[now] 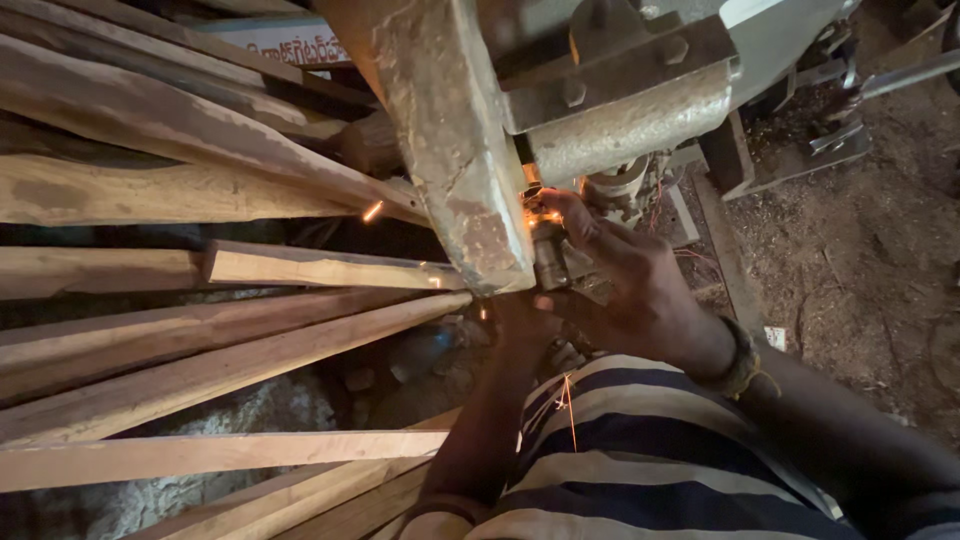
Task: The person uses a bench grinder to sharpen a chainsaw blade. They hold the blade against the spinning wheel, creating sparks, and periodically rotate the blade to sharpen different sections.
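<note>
Right hand (630, 285) clenched a small metal piece (552, 262) against the grinder (470, 180) — sparks flew; left hand (525, 325) sat just beneath, grip unclear — planks (250, 340) crowded left.

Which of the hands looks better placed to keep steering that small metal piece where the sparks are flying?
Right, probably. The right hand lies over the small metal piece, fingers at the sparks beside the grinder housing. The left hand sits underneath, mostly hidden, seemingly just supporting.
</note>
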